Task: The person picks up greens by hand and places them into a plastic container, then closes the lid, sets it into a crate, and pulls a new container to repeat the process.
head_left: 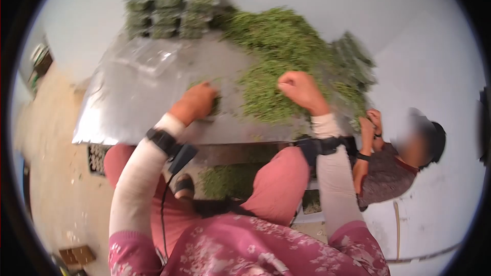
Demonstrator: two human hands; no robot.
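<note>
A large heap of loose green sprigs (279, 38) is spread over the metal table (120, 105). Near the table's front edge, my left hand (198, 101) is closed, and a small clump of the same sprigs (216, 104) shows at its fingers. My right hand (304, 91) is curled into a fist above the front part of the heap. Its fingertips are tucked under, so what it holds, if anything, is hidden.
Clear packs of greens (171, 7) are stacked at the back left. Crumpled clear plastic (148, 59) lies in front of them. More packs (353, 59) lean at the right edge. A co-worker (391, 174) sits at the right, hands at the table corner.
</note>
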